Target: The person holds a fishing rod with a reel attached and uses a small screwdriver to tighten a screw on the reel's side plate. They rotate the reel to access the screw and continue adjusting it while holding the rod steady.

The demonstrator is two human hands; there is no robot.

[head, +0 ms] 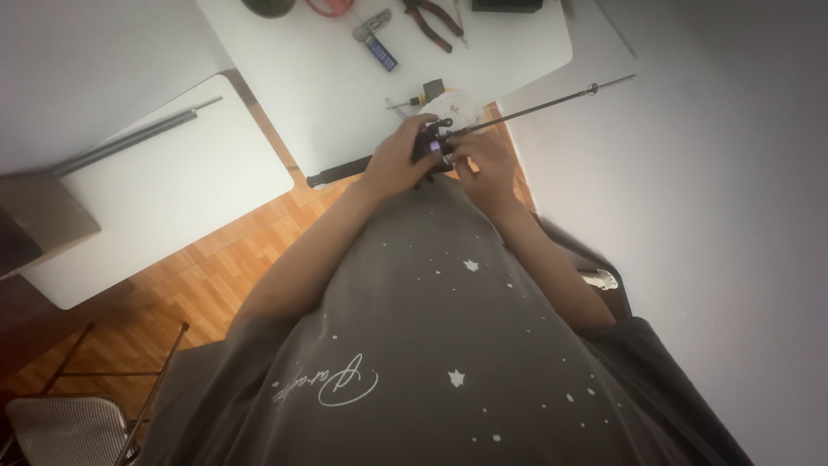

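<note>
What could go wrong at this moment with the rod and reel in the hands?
The fishing rod sticks out past the table edge toward the wall, so turning it might knock the tip. Both the left hand and right hand crowd the small reel in mid-air; a slip could drop it to the floor.
</note>
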